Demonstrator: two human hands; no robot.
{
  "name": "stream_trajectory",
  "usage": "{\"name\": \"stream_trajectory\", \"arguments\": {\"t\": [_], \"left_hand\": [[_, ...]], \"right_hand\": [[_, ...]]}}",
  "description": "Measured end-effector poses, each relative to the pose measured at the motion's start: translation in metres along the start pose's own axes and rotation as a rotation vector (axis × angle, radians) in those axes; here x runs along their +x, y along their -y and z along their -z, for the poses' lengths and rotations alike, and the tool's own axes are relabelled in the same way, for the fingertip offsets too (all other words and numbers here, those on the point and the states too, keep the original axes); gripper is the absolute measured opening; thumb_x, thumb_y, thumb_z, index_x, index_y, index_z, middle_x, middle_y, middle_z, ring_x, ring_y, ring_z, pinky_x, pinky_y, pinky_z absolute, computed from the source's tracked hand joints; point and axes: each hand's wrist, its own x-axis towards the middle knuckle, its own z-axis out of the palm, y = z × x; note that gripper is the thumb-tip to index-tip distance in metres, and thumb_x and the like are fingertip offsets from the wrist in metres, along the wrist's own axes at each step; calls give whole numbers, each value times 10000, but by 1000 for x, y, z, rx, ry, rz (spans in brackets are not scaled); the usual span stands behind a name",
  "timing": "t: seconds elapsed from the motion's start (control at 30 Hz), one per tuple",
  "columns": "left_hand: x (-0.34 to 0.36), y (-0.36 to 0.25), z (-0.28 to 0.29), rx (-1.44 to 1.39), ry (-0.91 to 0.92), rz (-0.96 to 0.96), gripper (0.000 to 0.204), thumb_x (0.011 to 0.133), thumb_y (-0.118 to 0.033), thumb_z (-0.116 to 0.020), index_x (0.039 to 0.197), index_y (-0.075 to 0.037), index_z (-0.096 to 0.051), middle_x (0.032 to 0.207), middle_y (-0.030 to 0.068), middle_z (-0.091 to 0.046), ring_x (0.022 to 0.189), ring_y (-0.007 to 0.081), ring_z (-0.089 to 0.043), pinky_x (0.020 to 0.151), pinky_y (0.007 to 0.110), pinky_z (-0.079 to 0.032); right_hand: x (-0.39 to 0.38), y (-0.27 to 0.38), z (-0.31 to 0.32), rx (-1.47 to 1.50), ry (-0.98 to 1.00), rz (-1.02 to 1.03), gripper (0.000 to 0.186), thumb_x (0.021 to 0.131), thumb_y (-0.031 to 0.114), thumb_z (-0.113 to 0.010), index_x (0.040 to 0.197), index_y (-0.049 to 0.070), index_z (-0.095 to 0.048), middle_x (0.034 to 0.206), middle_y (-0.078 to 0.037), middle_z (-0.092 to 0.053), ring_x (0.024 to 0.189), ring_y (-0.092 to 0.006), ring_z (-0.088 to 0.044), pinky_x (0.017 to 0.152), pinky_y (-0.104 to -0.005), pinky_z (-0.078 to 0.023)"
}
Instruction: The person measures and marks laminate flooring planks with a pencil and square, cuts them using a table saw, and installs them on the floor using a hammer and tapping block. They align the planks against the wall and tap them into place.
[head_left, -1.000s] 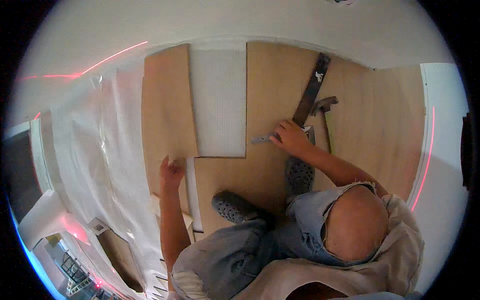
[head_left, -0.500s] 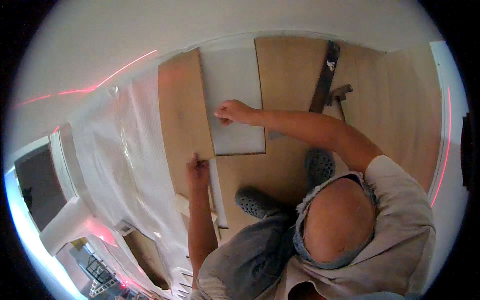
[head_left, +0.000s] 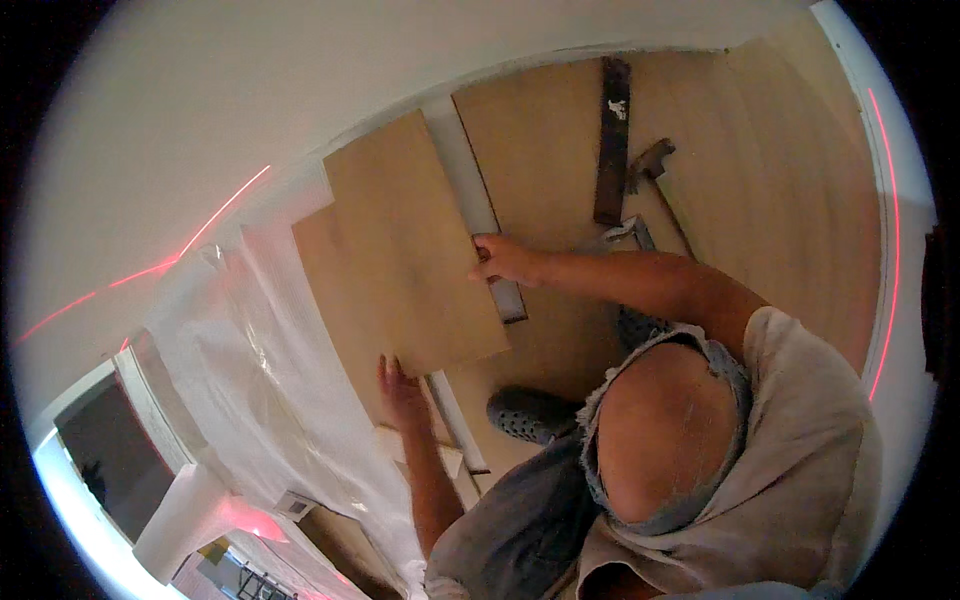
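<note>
A pale wood-look floor plank (head_left: pixel 410 230) lies tilted over another plank (head_left: pixel 322 260), which shows along its left side. My right hand (head_left: pixel 508 260) grips the upper plank at its right edge, thumb and fingers closed on it. At the near left of that plank, my left hand (head_left: pixel 402 395) has its fingers stretched out and apart, fingertips touching near its near edge. To the right of the plank, a narrow strip of white underlay (head_left: pixel 472 180) shows before the laid floor planks (head_left: pixel 535 140).
A dark flat bar (head_left: pixel 613 140) and a hammer (head_left: pixel 655 165) lie on the laid floor at right. White underlay sheeting (head_left: pixel 250 330) with clear tape spreads at left. Beyond it stands a white roll (head_left: pixel 180 520). A wall (head_left: pixel 300 90) with a red laser line rises ahead.
The upper plank has moved right over the white gap, uncovering the plank at its left. My right hand has gone from hovering above the gap to gripping its edge. My left hand's fingers have spread.
</note>
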Motion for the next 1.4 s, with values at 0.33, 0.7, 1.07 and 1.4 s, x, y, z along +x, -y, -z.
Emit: {"name": "stream_trajectory", "arguments": {"t": [0.33,0.7,1.07,1.4], "left_hand": [[132,-15,-104,788,48,0,257,929,-286,-641,889,-44,-567,764,-15,-529,693,95,-451,635,272,-392],[144,22,-121,722,-15,-45,333,936,-279,-639,708,-87,-490,634,-57,-431,615,71,-390,532,272,-326],[151,19,-124,819,75,-91,207,939,-247,-629,847,-73,-563,722,-58,-480,644,66,-401,559,247,-341],[136,10,-107,799,72,-123,281,934,-269,-630,1020,-2,-615,878,-1,-598,801,99,-493,733,270,-432]], "right_hand": [[5,5,32,-433,-134,-86,369,858,161,-713,1131,-35,-560,989,-121,-646,911,-223,-626,736,-391,-514],[-6,27,50,-1306,-205,124,334,871,331,-630,834,-1,-613,797,-224,-631,813,-411,-619,732,-515,-478],[9,54,97,-1568,-451,845,361,939,320,-559,1246,133,-585,1241,-82,-587,1172,-277,-539,960,-425,-466],[39,40,103,-1700,-259,994,429,923,265,-579,1290,45,-555,1387,-90,-511,1311,-245,-450,1066,-413,-405]]}}
